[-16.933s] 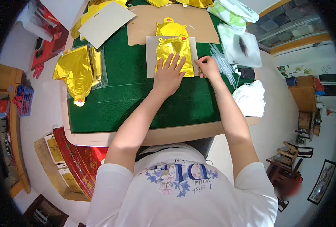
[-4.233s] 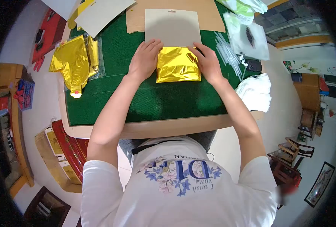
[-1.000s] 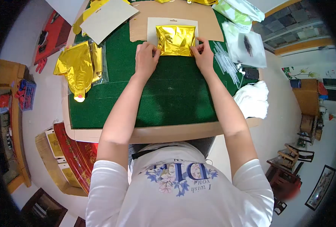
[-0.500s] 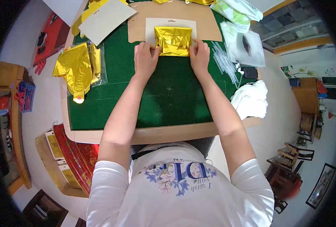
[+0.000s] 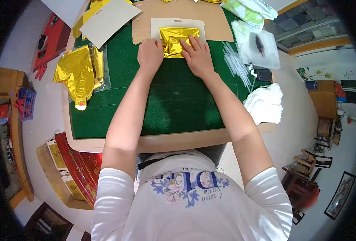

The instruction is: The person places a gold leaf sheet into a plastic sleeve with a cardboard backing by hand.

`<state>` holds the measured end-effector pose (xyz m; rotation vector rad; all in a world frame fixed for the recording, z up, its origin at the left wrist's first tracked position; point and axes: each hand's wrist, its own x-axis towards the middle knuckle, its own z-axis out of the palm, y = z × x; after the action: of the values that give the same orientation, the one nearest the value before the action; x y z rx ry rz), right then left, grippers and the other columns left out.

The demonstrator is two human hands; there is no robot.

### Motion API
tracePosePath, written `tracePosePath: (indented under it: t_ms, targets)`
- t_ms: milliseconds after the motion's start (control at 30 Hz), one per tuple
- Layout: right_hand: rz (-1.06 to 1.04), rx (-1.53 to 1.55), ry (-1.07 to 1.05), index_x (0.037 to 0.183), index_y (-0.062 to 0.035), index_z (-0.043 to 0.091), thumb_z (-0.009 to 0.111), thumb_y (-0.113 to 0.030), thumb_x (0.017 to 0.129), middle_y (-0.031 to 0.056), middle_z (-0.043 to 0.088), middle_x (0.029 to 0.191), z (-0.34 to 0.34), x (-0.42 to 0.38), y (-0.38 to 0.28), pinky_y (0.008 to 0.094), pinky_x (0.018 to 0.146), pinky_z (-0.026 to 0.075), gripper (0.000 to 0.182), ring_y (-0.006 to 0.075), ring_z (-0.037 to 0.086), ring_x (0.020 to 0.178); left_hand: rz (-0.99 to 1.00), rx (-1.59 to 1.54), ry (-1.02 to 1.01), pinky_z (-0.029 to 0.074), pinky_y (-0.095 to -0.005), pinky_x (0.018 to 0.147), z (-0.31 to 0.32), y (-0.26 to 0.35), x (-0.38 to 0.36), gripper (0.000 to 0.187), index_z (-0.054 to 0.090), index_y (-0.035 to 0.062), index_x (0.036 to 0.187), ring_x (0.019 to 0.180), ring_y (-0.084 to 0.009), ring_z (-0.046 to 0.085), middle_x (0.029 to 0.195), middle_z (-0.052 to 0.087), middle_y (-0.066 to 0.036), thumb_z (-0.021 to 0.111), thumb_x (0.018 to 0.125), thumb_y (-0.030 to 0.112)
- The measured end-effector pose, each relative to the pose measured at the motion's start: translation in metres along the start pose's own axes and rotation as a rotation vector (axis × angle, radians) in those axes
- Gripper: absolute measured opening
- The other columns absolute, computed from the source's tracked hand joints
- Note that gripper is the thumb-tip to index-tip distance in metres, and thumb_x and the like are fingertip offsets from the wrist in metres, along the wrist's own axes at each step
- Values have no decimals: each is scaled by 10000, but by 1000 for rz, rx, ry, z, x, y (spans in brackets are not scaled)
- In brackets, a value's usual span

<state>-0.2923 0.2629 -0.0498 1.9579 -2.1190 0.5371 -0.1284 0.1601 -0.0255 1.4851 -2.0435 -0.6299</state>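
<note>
A folded gold foil balloon (image 5: 170,40) lies on a pale card (image 5: 155,25) with a hanging slot at its top edge. My right hand (image 5: 199,58) rests on the foil with its fingers spread, pressing on the right part. Against the foil's left edge is my left hand (image 5: 150,55), its fingers curled closed; whatever they grip is hidden. Both hands are over the green mat (image 5: 178,96).
Flat gold foil balloons (image 5: 75,72) lie on the left. Another card (image 5: 109,22) is at the back left, near a cardboard sheet (image 5: 218,24). To the right are clear straws (image 5: 236,62), plastic bags (image 5: 256,44), a black case (image 5: 263,75) and a white cloth (image 5: 264,104).
My right hand has moved left from the foil's right edge onto its surface and spread its fingers. My left hand has curled further at the left edge.
</note>
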Motion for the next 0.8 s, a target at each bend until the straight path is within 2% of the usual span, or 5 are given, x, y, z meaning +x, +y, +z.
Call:
tracePosePath:
  t_ms: [233, 467, 633, 733, 800]
  targets:
    - [18, -15, -37, 1407, -257, 462, 453, -376, 983, 99, 390, 1476, 0, 0, 0, 533, 1112, 249, 440, 288, 310, 1393, -187, -45, -423, 523, -424, 844, -5, -8, 37, 394, 724, 31, 961, 960, -356, 664, 1008, 688, -208, 608, 817, 378]
    - [29, 2, -68, 1421, -269, 440, 434, -400, 984, 92, 365, 1497, 1, 1, 0, 546, 1124, 222, 457, 282, 284, 1411, -244, -114, -407, 530, -389, 821, 7, -19, 48, 368, 736, 41, 941, 922, -309, 686, 939, 712, -175, 683, 765, 361]
    - [23, -22, -69, 1427, -269, 429, 421, -386, 993, 89, 370, 1492, 1, 0, 0, 536, 1122, 227, 449, 283, 295, 1405, -274, -242, -635, 531, -380, 730, 1, -13, 47, 339, 695, 24, 853, 792, -259, 679, 847, 712, -132, 753, 716, 328]
    - [37, -13, -73, 1427, -269, 430, 417, -386, 995, 87, 368, 1493, -1, 1, -1, 533, 1128, 224, 448, 281, 296, 1405, -106, -87, -267, 525, -401, 674, -7, -5, 34, 338, 678, 51, 980, 748, -284, 667, 857, 705, -121, 725, 753, 298]
    - [44, -1, -77, 1428, -270, 428, 416, -393, 995, 86, 366, 1495, -2, 1, -2, 529, 1133, 219, 450, 281, 292, 1407, 14, -31, -202, 516, -405, 732, -23, 18, 9, 332, 660, 72, 1039, 829, -281, 662, 932, 696, -113, 706, 780, 275]
